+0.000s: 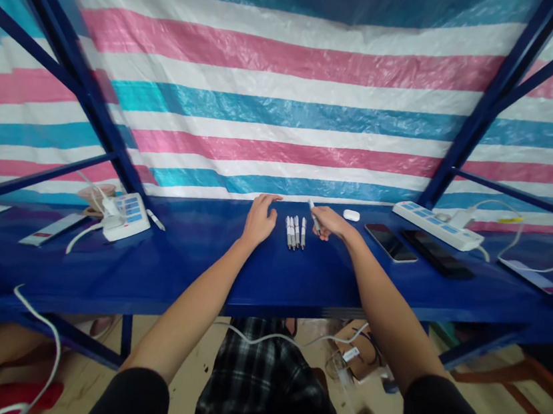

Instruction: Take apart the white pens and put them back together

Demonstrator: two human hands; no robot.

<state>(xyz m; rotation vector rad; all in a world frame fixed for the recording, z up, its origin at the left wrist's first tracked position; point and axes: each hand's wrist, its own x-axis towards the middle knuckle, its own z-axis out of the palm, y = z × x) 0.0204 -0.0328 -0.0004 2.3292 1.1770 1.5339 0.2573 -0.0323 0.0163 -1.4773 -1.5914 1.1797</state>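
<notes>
Several white and grey pens (295, 233) lie side by side on the blue table (190, 250), pointing away from me. Just right of them, my right hand (328, 222) is closed around another pen (313, 213), whose white end sticks up past the fingers. To the left of the row, my left hand (260, 220) rests on or just above the table, fingers apart and nothing in it. A white earbud case (351, 215) sits behind and to the right of my right hand.
Two dark phones (391, 242) and a power strip (436, 226) lie to the right. On the left are another power strip (127, 217), a single pen (156, 220) and a phone (52, 229). Blue metal posts (473, 124) flank the striped sheet (288, 114). A white cable (260, 341) hangs below the table edge.
</notes>
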